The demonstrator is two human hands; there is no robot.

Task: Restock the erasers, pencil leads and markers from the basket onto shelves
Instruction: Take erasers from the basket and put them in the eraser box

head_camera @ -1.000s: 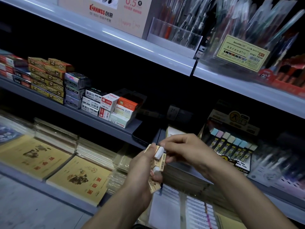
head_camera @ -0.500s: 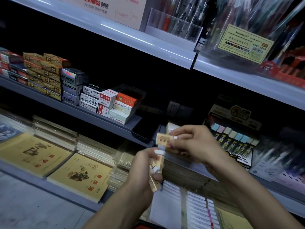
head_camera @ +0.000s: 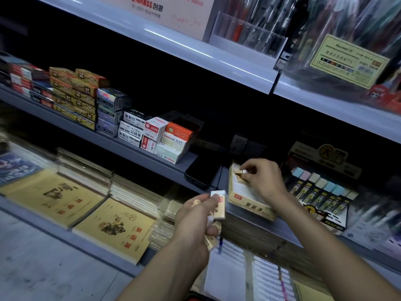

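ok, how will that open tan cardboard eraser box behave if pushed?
Likely light and apt to slide: the open tan cardboard eraser box shows mostly bare white interior. Open-top walls probably flex if squeezed. It sits near the grey shelf edge, so a push might tip it off.

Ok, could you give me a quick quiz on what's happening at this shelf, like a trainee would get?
1. True or false: the right hand pinches one eraser inside the open eraser box.
2. What stands just right of that box? A pencil-lead display B notebooks C staplers
3. Fill in: the left hand grips a bunch of ___.
Key: 1 true; 2 A; 3 erasers.
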